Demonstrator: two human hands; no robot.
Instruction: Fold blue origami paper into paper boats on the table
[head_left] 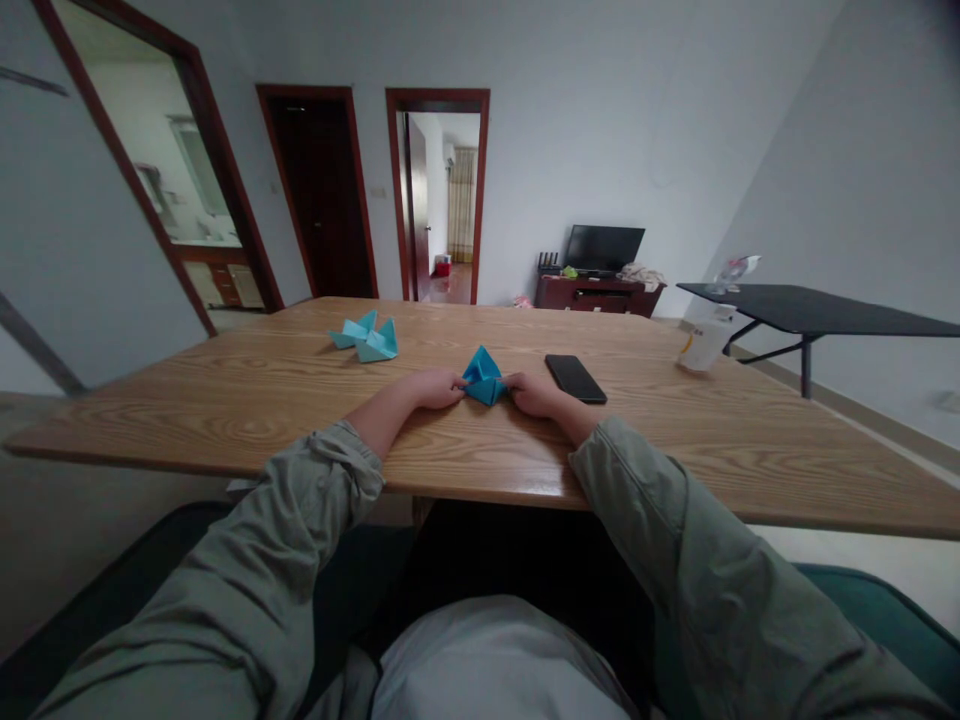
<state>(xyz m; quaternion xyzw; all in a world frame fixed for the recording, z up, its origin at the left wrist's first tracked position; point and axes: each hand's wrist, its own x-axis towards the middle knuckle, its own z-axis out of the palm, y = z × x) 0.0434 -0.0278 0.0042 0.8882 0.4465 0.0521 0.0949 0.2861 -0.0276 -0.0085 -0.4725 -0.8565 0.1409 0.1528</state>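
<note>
A folded blue paper boat (484, 378) stands on the wooden table (450, 450) straight in front of me. At its left end, my left hand (437, 389) pinches the paper between thumb and fingers. My right hand (531, 394) grips the opposite end in the same way. The fingertips of both hands are partly hidden by their own knuckles. Farther back on the left, light-blue folded paper pieces (367, 338) sit close together. A black phone (574, 379) lies flat just beyond my right hand.
A white plastic container (708, 340) stands at the table's right side. Past it is a black folding table (817, 308). Against the far wall, a television (604, 248) rests on a dark red cabinet (592, 294). Doorways open at the back and left.
</note>
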